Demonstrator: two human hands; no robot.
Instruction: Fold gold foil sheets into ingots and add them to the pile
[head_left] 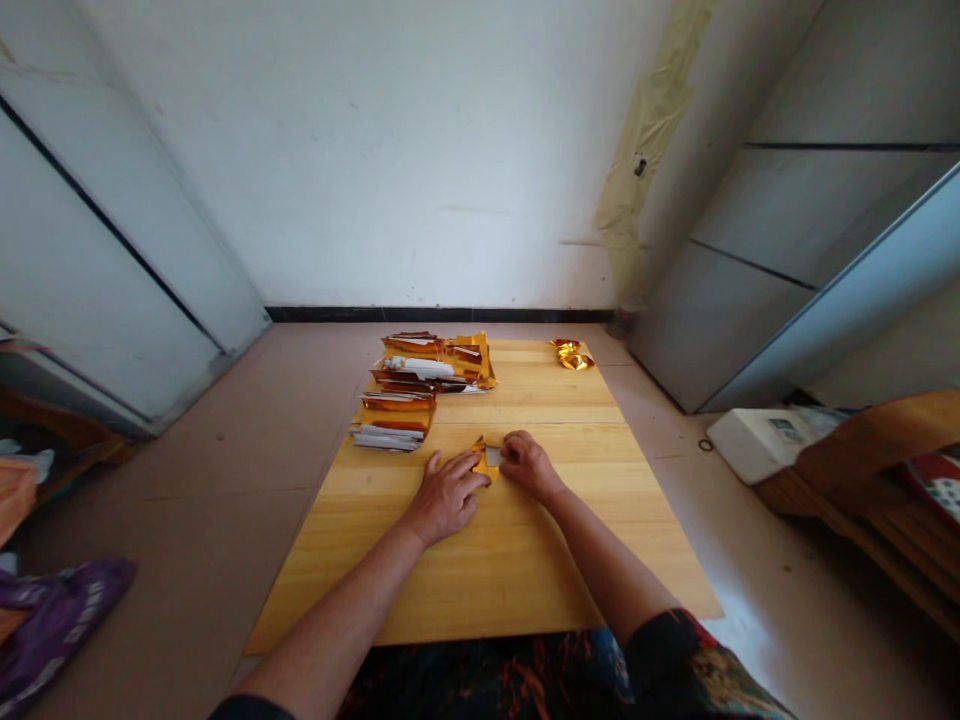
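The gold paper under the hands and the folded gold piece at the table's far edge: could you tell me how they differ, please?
The gold paper lies pressed flat under the left hand and right hand; the folded gold piece lies untouched, crumpled and raised. The former shows a grey patch, the latter none. Both are shiny gold.

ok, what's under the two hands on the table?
A small gold paper, pinned flat to the wooden table between the left hand and right hand. A silver patch shows at its middle. The fingers cover its edges, so its full shape can't be told.
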